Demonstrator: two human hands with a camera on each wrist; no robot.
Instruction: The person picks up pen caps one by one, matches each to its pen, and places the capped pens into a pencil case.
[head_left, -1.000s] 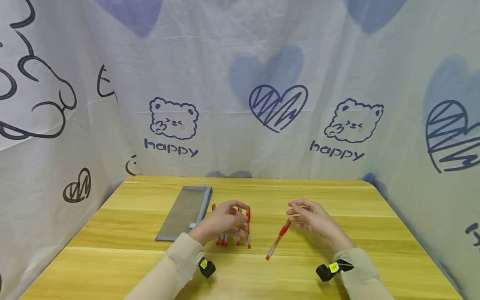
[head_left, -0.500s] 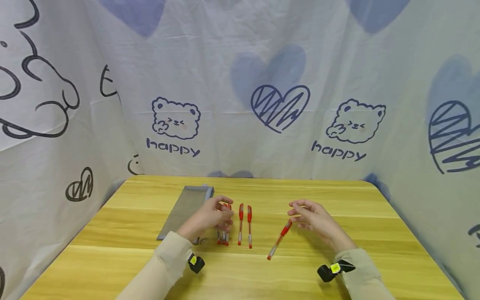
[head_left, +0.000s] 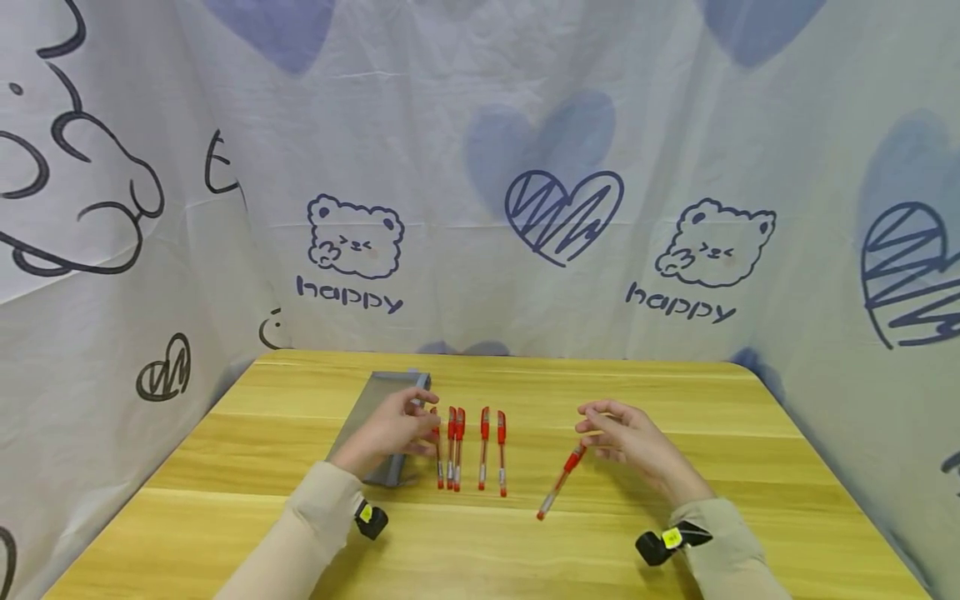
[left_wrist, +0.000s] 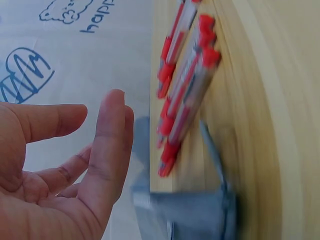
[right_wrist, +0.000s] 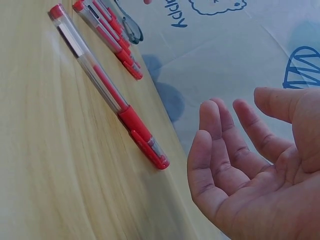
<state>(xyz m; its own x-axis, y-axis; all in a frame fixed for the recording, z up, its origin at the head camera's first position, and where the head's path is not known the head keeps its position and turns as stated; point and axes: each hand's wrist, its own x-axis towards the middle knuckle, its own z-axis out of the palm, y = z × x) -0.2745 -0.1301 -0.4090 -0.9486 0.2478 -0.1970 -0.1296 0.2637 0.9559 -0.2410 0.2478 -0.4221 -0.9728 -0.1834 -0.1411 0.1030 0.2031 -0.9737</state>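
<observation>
My left hand [head_left: 388, 432] hovers with relaxed, empty fingers over the right side of a grey mesh pouch [head_left: 382, 387], hiding part of it. Just right of those fingers, several red-capped clear pens lie side by side, among them a pen [head_left: 502, 454] at the row's right end. In the left wrist view, the thumb and fingers stand apart, with the pens [left_wrist: 190, 100] beyond them. My right hand [head_left: 632, 443] is held loosely above the table, its fingers slightly bent and holding nothing. Beside its fingertips a single pen [right_wrist: 100, 80] lies slanted, apart from the row.
The wooden table [head_left: 637, 550] carries everything. A white printed curtain [head_left: 465, 317] hangs behind it and at both sides. Each wrist wears a small black camera, such as the left wrist camera [head_left: 371, 518].
My left hand has moved left, away from the row of pens and over the pouch, uncovering the pens. The right hand and the slanted pen stay about where they were.
</observation>
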